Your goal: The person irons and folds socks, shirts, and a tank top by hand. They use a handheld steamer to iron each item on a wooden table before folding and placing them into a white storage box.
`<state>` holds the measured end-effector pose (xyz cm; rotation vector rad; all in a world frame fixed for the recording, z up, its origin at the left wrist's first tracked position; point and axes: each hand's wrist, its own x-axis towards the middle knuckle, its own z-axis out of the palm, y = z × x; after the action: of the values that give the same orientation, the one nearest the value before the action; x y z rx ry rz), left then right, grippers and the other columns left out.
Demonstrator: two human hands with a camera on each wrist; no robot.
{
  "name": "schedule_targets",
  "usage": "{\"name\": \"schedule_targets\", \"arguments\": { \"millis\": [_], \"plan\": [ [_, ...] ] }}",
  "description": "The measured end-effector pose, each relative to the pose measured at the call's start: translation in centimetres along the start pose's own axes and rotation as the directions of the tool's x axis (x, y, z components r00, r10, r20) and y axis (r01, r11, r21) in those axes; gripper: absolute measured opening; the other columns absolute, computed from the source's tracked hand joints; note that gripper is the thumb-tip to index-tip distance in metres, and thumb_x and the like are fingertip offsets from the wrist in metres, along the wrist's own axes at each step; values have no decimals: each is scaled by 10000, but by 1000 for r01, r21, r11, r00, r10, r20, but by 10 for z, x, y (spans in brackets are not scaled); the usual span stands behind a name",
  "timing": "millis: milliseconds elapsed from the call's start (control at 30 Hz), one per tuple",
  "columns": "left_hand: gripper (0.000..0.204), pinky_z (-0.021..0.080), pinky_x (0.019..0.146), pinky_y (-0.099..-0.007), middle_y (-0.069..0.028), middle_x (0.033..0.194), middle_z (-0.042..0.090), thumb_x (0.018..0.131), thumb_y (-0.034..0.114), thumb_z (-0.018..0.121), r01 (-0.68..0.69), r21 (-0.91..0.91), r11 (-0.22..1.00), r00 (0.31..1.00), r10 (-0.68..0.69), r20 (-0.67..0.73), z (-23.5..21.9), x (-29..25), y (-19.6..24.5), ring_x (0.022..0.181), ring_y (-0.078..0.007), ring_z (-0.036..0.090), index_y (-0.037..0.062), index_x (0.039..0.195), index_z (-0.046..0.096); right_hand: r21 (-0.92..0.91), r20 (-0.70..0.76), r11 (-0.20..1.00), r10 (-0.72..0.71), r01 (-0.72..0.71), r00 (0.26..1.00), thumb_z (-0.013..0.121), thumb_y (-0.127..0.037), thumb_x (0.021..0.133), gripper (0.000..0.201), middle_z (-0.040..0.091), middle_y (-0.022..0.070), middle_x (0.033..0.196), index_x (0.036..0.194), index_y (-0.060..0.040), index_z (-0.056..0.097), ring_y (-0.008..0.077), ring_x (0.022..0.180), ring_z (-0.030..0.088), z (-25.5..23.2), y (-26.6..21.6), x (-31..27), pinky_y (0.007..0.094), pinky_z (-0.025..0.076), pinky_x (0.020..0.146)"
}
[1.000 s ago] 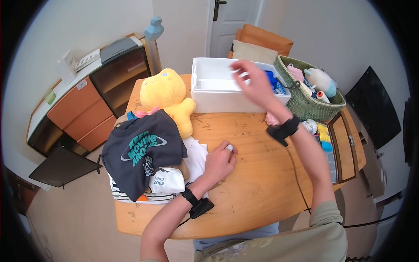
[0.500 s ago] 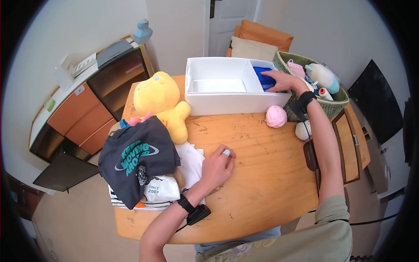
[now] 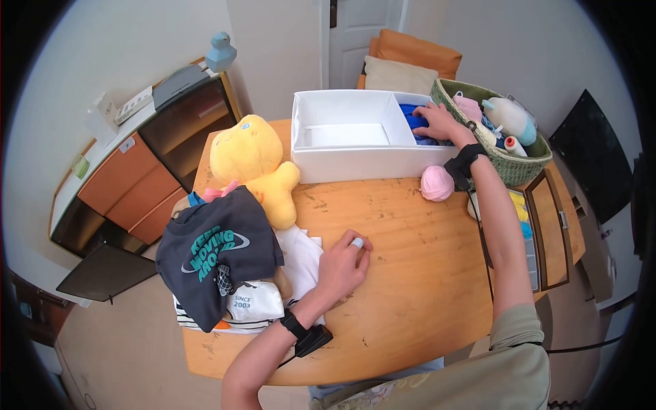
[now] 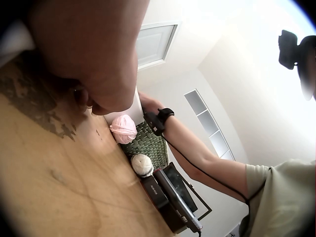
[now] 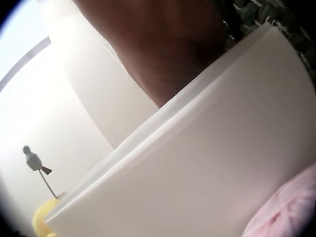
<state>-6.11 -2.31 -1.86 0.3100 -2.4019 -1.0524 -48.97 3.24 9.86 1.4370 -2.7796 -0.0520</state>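
Observation:
A white box with a divider stands at the back of the table. Its left compartment shows a bare bottom; deep-blue items lie in the right one. My right hand reaches over the front wall into that right compartment, its fingers spread on the blue items. In the right wrist view the box wall hides the fingertips. My left hand, with a ring, rests on the wooden tabletop, fingers loosely bent and holding nothing. Beside it lies a pile of clothes, a dark grey printed shirt on top.
A yellow plush toy sits left of the box. Right of the box stands a green woven basket of toys and spools. A pink yarn ball lies before the box. An open-lidded case is at the right edge.
My right hand has moved right, from above the box's middle down into its right compartment, onto the blue items. The left hand stays on the table.

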Motion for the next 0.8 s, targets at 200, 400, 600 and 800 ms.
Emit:
{"name": "schedule_targets", "arguments": {
  "millis": [200, 400, 600, 800],
  "plan": [
    [45, 519, 622, -355, -24, 1021, 661, 926, 87, 689, -2, 5, 1000, 1000, 2, 2, 1, -1, -1, 644, -202, 653, 67, 964, 704, 90, -121, 994, -45, 56, 992, 705, -375, 983, 499, 511, 187, 1460, 1406, -155, 559, 478, 1317, 494, 18, 3, -8, 527, 434, 1135],
    [63, 556, 730, -441, -55, 1062, 666, 916, 99, 671, 87, -23, 996, 995, -86, 50, -5, 1, 8, 860, -322, 701, 63, 940, 716, 229, -271, 956, -117, 182, 955, 642, -303, 1033, 358, 589, 206, 1329, 1284, -60, 563, 428, 1224, 579, 29, 7, -7, 455, 473, 1056],
    [49, 517, 628, -355, -30, 1022, 660, 929, 85, 687, -6, -9, 1000, 1000, 6, -12, 2, -1, -1, 648, -200, 650, 64, 969, 704, 351, -368, 925, -8, 147, 930, 659, -189, 974, 230, 628, 189, 1229, 1140, -41, 599, 425, 1219, 574, 21, 2, -12, 467, 477, 1014],
    [47, 515, 622, -359, -28, 1010, 660, 929, 87, 689, -8, -8, 1000, 1000, 8, -11, 2, -1, -1, 642, -199, 648, 68, 968, 707, 237, -393, 924, -190, 299, 900, 721, -255, 890, 494, 589, 223, 1294, 1321, -37, 619, 403, 1233, 569, 35, 9, -8, 438, 442, 1129]
  ]
}}
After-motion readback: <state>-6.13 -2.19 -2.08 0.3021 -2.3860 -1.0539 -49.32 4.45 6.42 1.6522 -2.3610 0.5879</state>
